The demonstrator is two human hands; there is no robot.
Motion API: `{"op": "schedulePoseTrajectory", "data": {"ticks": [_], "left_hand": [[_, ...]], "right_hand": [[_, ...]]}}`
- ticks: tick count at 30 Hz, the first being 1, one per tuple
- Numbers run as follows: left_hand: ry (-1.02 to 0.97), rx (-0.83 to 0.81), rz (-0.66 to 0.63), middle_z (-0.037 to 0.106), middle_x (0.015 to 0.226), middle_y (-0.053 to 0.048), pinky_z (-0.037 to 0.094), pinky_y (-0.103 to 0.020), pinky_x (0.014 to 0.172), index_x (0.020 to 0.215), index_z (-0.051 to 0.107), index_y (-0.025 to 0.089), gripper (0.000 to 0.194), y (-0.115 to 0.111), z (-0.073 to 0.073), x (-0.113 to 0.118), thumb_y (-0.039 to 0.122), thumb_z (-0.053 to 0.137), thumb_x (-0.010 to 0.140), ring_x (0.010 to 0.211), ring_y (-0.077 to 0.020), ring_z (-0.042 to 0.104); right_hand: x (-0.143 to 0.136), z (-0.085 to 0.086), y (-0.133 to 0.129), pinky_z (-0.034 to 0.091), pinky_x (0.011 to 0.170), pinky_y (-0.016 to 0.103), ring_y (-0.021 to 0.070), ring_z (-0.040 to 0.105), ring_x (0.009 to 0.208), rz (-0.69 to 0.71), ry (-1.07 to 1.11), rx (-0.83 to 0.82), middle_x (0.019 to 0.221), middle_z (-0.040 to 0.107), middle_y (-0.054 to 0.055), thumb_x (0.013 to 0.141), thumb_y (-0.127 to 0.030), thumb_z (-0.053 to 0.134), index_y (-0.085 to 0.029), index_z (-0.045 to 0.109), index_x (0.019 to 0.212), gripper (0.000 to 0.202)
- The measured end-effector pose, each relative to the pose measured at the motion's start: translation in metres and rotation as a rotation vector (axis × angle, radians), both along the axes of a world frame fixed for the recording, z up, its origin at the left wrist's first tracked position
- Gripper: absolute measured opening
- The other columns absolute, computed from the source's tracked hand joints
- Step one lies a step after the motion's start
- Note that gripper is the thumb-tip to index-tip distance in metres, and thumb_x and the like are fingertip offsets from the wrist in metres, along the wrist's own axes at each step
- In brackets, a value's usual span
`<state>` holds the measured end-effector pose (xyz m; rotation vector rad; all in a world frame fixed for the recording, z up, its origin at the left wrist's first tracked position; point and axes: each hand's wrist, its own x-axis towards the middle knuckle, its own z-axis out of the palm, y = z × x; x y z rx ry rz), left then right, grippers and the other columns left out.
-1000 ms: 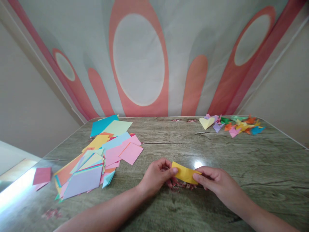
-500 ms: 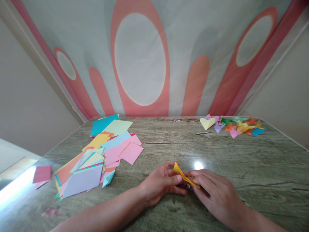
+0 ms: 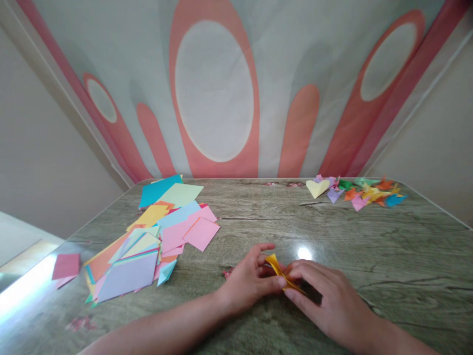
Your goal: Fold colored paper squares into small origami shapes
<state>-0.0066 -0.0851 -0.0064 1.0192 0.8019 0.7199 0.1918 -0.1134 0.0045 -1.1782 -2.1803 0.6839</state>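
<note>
Yellow paper (image 3: 274, 263), bent, at the near middle of the table (image 3: 258, 209), pinched by left hand (image 3: 244, 282) and right hand (image 3: 334, 298), best worked with edges matched and light, even pressure along the crease.

No readable text or numbers appear anywhere.

1. Table (image 3: 258, 207) is a grey-brown woodgrain print with little reddish flower bits.
2. Backdrop (image 3: 273, 49) is pale grey-green with coral shapes, some with whitish ovals.
3. Folded paper (image 3: 274, 265) is solid yellow, pretty much golden.
4. Loose sheets (image 3: 129, 276) are a total pastel mix: lavender, pink, orange, teal.
5. Folded pieces (image 3: 369, 192) come in green, orange, yellow, blue, pink, purple.
</note>
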Motion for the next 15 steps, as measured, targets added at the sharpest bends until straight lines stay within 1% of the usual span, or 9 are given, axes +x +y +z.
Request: {"op": "schedulePoseTrajectory", "data": {"ticks": [2, 4, 7, 9, 12, 14, 15], "left_hand": [[0.017, 0.036, -0.02, 0.061, 0.102, -0.007, 0.047, -0.036, 0.086, 0.127, 0.039, 0.019, 0.072, -0.001, 0.001, 0.0, 0.027, 0.08, 0.069, 0.096, -0.0206, 0.062], [0.02, 0.056, -0.027, 0.059, 0.104, -0.007, 0.048, -0.036, 0.084, 0.127, 0.039, 0.02, 0.068, -0.002, 0.003, 0.0, 0.025, 0.078, 0.071, 0.098, -0.0207, 0.06], [0.004, 0.044, 0.003, 0.056, 0.104, -0.005, 0.05, -0.031, 0.078, 0.128, 0.04, 0.022, 0.066, -0.002, 0.004, 0.0, 0.02, 0.075, 0.072, 0.092, -0.017, 0.059], [-0.004, 0.036, 0.042, 0.057, 0.098, -0.003, 0.048, -0.027, 0.074, 0.128, 0.041, 0.021, 0.067, 0.0, 0.003, 0.0, 0.017, 0.075, 0.07, 0.084, -0.0137, 0.059], [0.009, 0.039, 0.104, 0.06, 0.093, -0.003, 0.047, -0.025, 0.073, 0.126, 0.042, 0.018, 0.066, 0.004, 0.001, -0.002, 0.019, 0.076, 0.07, 0.079, -0.0128, 0.06], [0.044, 0.043, 0.125, 0.062, 0.088, -0.002, 0.047, -0.025, 0.071, 0.127, 0.041, 0.018, 0.066, 0.005, 0.003, -0.002, 0.023, 0.075, 0.071, 0.076, -0.0134, 0.061], [0.065, 0.048, 0.118, 0.062, 0.084, -0.001, 0.046, -0.024, 0.069, 0.128, 0.04, 0.018, 0.066, 0.005, 0.004, -0.001, 0.025, 0.075, 0.072, 0.074, -0.0133, 0.062]], "right_hand": [[0.0, -0.001, 0.001, 0.047, 0.064, 0.026, 0.014, 0.061, 0.071, -0.038, 0.015, -0.108, 0.08, 0.065, -0.001, 0.091, -0.034, 0.054, -0.023, 0.06, 0.087, 0.014], [0.002, -0.006, 0.003, 0.045, 0.061, 0.025, 0.0129, 0.058, 0.065, -0.092, 0.042, -0.198, 0.075, 0.063, -0.002, 0.091, -0.035, 0.052, -0.023, 0.06, 0.085, 0.016], [0.007, -0.014, 0.007, 0.043, 0.059, 0.025, 0.0133, 0.056, 0.064, -0.143, 0.103, -0.289, 0.071, 0.061, -0.002, 0.092, -0.036, 0.049, -0.022, 0.058, 0.083, 0.02], [0.008, -0.019, 0.01, 0.045, 0.062, 0.025, 0.0143, 0.058, 0.067, -0.141, 0.186, -0.368, 0.074, 0.061, -0.001, 0.092, -0.037, 0.049, -0.021, 0.057, 0.084, 0.02], [0.008, -0.022, 0.012, 0.05, 0.068, 0.027, 0.0163, 0.062, 0.077, -0.086, 0.36, -0.504, 0.084, 0.065, 0.001, 0.092, -0.036, 0.049, -0.021, 0.053, 0.094, 0.016], [0.007, -0.024, 0.012, 0.051, 0.071, 0.029, 0.0169, 0.064, 0.079, -0.078, 0.436, -0.546, 0.089, 0.066, 0.002, 0.093, -0.037, 0.049, -0.022, 0.049, 0.102, 0.017], [0.007, -0.025, 0.012, 0.051, 0.07, 0.029, 0.0171, 0.064, 0.079, -0.096, 0.451, -0.545, 0.089, 0.066, 0.002, 0.092, -0.037, 0.05, -0.023, 0.046, 0.105, 0.019]]}}
